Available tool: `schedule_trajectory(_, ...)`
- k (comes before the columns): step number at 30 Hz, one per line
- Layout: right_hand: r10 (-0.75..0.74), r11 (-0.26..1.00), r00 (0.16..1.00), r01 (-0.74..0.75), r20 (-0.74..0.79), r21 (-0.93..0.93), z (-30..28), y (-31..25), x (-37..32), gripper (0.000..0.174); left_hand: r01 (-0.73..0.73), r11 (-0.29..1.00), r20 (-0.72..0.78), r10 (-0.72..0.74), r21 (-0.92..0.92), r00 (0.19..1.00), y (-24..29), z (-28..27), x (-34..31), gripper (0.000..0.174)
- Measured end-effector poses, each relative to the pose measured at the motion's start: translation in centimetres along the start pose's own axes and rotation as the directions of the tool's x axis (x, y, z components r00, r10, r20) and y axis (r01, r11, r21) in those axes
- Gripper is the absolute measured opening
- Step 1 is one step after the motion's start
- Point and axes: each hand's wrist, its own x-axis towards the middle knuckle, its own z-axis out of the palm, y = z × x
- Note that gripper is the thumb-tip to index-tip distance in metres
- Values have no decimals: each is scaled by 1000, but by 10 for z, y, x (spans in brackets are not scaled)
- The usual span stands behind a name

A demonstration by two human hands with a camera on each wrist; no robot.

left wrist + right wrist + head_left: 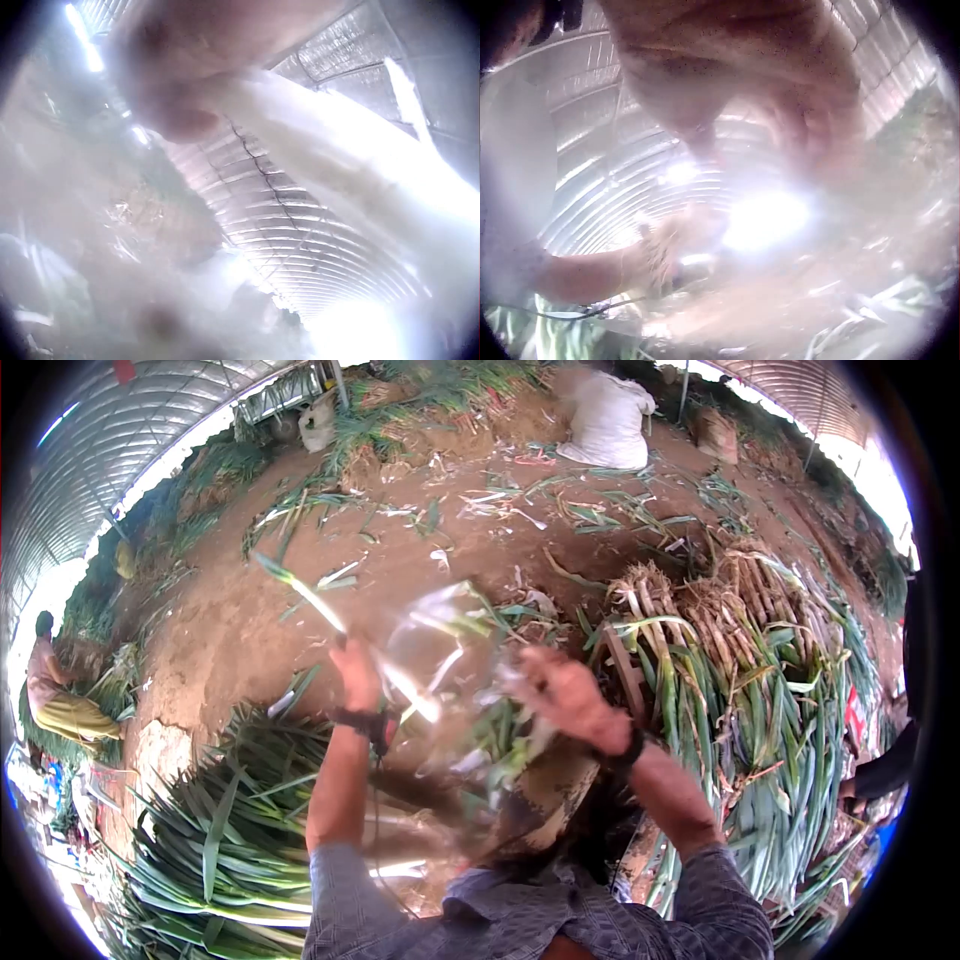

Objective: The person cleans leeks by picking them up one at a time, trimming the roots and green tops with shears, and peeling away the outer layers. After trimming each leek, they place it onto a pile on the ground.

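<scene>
My left hand grips a leek around the middle of its stalk. The white root end slants down to the right, and the green top points up to the left. Close up in the left wrist view, the pale stalk runs out from under the fingers. Across from it, my right hand is in motion blur, palm turned inward. Its thumb stands apart from the bent fingers in the right wrist view, with no object showing between them. Whitish blurred strips appear between the two hands.
Piled leeks lie at my left, green leaves outward. A rooted stack stands at my right. Leaf scraps litter the dirt floor. Farther off are a white sack and a seated person.
</scene>
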Motion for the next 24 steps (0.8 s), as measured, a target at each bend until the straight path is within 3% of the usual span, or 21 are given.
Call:
schedule_trajectory(2,54,995,986,-66,158,74,18,-38,10,44,-19,1000,36,20,-20,999,25,24,-35,17)
schedule_trajectory(6,-44,988,999,43,4,151,68,-47,15,45,-128,991,105,132,-46,986,49,60,-71,13)
schedule_trajectory(7,-40,984,999,37,11,173,72,-46,16,44,-89,995,163,93,-33,982,58,65,-82,14)
schedule_trajectory(9,16,980,999,-23,34,197,72,-51,14,35,183,975,270,-143,-128,952,81,74,-101,15)
schedule_trajectory(12,-45,975,992,70,-120,210,66,-51,11,27,216,975,294,-193,-48,936,69,79,-104,18)
schedule_trajectory(14,-76,959,994,96,-83,267,66,-48,9,23,66,989,249,-97,131,964,46,77,-96,18)
schedule_trajectory(18,-47,869,999,38,5,494,66,-49,7,21,89,981,236,-129,172,963,14,70,-93,20)
schedule_trajectory(20,-168,821,970,41,173,569,56,-61,1,20,30,998,188,-39,53,981,-7,68,-83,17)
schedule_trajectory(22,-281,791,916,51,287,610,51,-81,-18,17,117,991,170,-127,70,977,-10,60,-83,16)
schedule_trajectory(24,-386,788,861,120,332,604,47,-97,-32,13,-2,991,201,-25,134,979,-7,61,-78,19)
